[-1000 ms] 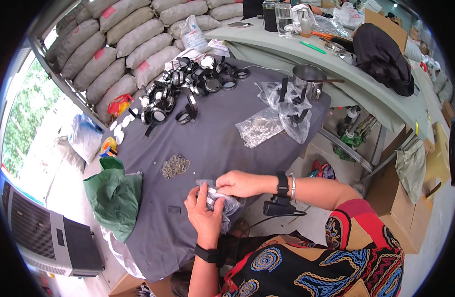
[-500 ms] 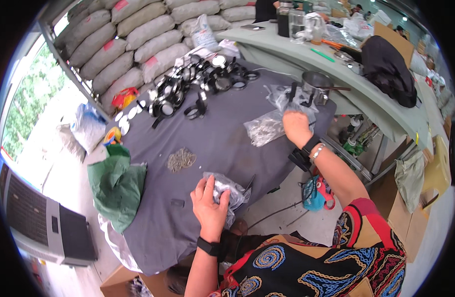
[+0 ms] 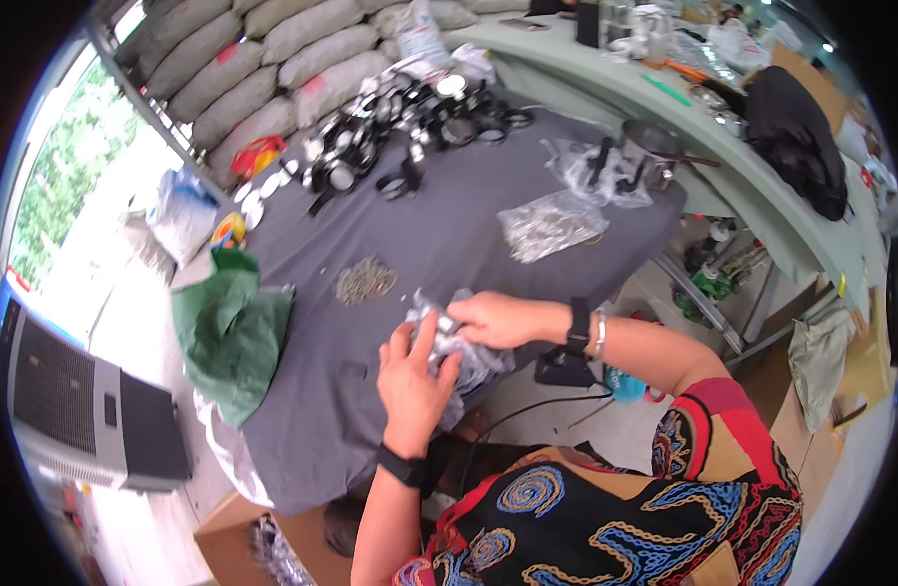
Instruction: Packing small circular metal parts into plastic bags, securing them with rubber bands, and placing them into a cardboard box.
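So, in the head view a clear plastic bundle (image 3: 480,361) is sitting at the near edge of the counter (image 3: 449,230), the left hand (image 3: 416,386) cupping it in a loose grip, thumb standing apart from bent fingers, while the right hand (image 3: 498,318) is bunching its fingers against the bundle's upper side, blur hiding those tips, so can't tell whether that grip is closing on anything. A pile of small metal pieces (image 3: 366,280) is lying beyond. Bracing with the left and making small right-finger moves, without tugging, is probably working best, since thin plastic is likely slipping easily.
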Demonstrator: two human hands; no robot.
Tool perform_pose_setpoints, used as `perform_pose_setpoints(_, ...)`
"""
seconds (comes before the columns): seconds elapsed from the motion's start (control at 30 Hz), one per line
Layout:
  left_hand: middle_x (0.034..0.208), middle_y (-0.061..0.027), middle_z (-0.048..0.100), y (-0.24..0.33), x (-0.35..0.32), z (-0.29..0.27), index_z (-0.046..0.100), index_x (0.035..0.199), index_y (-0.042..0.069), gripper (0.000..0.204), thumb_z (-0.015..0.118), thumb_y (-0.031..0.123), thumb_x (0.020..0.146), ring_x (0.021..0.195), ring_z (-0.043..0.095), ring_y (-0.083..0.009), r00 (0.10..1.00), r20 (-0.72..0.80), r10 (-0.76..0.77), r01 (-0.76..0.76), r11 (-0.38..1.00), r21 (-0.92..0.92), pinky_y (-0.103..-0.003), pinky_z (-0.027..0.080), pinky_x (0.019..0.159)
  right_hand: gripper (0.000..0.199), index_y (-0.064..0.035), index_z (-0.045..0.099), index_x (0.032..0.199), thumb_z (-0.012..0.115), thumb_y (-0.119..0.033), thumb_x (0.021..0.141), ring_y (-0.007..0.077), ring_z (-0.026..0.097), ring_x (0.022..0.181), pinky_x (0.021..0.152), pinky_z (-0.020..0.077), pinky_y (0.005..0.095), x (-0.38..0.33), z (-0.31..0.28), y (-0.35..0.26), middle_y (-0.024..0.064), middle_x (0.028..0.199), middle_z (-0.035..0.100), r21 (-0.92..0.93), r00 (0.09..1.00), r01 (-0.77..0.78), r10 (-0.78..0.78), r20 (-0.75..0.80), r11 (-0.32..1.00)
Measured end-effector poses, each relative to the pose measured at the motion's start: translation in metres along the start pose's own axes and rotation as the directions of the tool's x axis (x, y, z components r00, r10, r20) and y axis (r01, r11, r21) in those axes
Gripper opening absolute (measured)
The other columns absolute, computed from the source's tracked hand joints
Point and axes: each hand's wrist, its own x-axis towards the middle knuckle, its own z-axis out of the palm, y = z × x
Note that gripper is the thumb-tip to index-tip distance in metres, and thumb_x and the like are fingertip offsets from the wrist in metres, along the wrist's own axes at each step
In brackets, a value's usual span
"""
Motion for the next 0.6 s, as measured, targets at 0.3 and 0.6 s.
perform_pose_setpoints(0.3, 0.118, -0.0163, 0.057, 0.008, -0.004, -0.005, 0.06, 0.126, 0.012, 0.059, 0.078, 0.018, 0.069, 0.101, 0.057, -0.0342, 0.998, 0.015, -0.066, 0.066, 0.998, 0.001, -0.041, 0.049, 0.085, 0.02, -0.0023, 0.069, 0.085, 0.058, -0.017, 0.078, 0.0381, 0.066, 0.081, 0.07, 0.0522, 0.0493, 0.055, -0.14, 0.067, 0.0203, 0.087, 0.068, -0.545, 0.76, -0.55, 0.109, -0.64, 0.632)
perform_pose_setpoints(0.6, 0.118, -0.0158, 0.057, 0.002, -0.004, 0.0, 0.059, 0.126, 0.014, 0.06, 0.078, 0.025, 0.07, 0.095, 0.057, -0.0345, 0.999, -0.013, -0.041, 0.041, 0.999, 0.033, -0.042, 0.051, 0.079, 0.023, -0.0104, 0.073, 0.094, 0.054, -0.017, 0.084, 0.0277, 0.067, 0.097, 0.085, 0.047, 0.0511, 0.01, -0.192, 0.164, 0.0129, 0.099, 0.071, -0.445, 0.452, -0.889, 0.349, -0.821, 0.106)
